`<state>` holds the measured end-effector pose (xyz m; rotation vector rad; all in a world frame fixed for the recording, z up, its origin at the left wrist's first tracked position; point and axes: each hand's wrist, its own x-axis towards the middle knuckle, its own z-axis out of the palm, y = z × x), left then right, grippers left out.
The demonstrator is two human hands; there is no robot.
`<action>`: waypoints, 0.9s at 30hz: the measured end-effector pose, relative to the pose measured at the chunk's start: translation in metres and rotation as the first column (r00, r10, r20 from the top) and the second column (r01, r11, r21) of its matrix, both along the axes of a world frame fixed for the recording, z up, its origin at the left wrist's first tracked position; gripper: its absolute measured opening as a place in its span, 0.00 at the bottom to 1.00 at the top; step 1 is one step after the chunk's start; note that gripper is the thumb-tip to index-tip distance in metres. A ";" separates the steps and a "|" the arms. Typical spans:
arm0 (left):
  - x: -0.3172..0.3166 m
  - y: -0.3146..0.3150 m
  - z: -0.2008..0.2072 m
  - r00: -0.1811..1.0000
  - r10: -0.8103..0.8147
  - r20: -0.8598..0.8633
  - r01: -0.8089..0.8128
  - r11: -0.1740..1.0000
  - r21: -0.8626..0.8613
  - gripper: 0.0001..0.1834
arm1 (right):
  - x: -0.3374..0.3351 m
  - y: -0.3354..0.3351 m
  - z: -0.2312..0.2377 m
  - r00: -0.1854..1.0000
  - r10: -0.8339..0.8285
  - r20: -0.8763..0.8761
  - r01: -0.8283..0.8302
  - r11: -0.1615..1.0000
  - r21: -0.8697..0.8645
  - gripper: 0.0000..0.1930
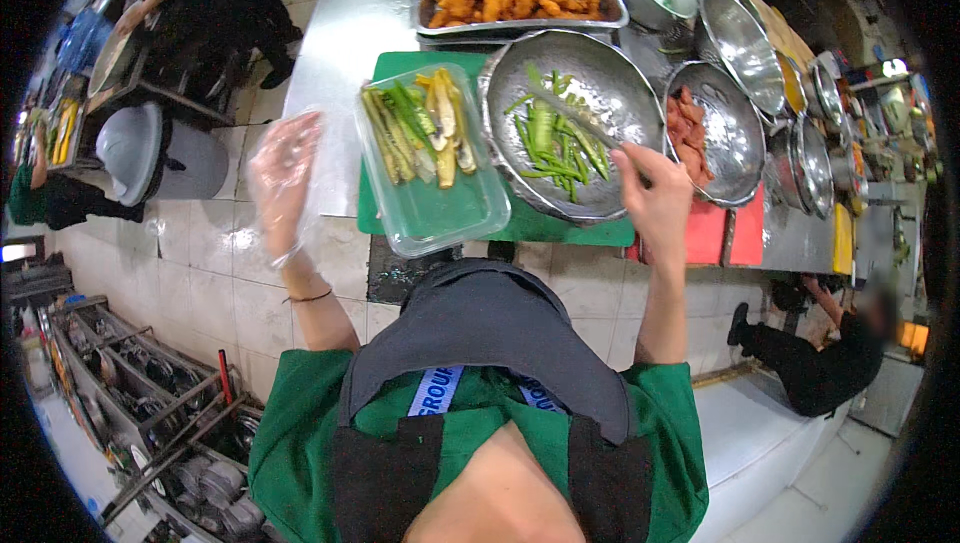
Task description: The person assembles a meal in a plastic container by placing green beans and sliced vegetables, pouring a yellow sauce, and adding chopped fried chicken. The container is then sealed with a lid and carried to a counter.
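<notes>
My right hand (655, 188) is closed around a knife's handle, and the grey blade of the knife (580, 123) reaches over a wide metal bowl (505, 78). Cut green vegetable pieces (560, 148) lie in that bowl, below the blade. My left hand (283, 168), in a clear plastic glove, is held up left of a clear plastic container (450, 223). Its fingers are loosely bent, with nothing seen in them. Green and yellowish vegetable strips (420, 133) fill the far part of the container. Container and bowl stand on a green cutting board (610, 233).
Behind the board stands a metal tray (520, 25) of fried orange-brown pieces. To the right, a metal bowl (745, 143) of raw pinkish meat sits over a red board (748, 233). Several metal bowls (740, 43) lie further right. Other people work at left and right.
</notes>
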<state>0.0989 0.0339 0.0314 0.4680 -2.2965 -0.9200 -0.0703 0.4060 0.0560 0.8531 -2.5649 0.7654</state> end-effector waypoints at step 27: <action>-0.076 0.061 -0.054 0.809 -0.272 0.521 0.525 0.734 -0.432 0.18 | -0.001 0.045 -0.010 0.976 -0.187 -0.114 0.219 0.822 0.526 0.08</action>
